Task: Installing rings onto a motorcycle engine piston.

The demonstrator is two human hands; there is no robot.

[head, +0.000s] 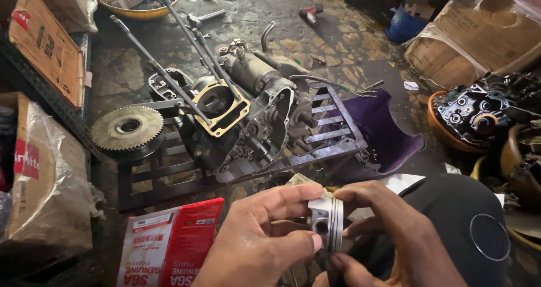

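Both hands meet at the near edge: the left hand (265, 239) and right hand (389, 236) pinch a small silver piston (328, 222) between fingertips, each from its own side. Farther off, an engine crankcase (236, 118) with long studs sits on a dark metal rack (225, 163). Left of it lies a toothed gear disc (127, 129). Nearer left, a red parts box (169, 244) rests beside the left hand.
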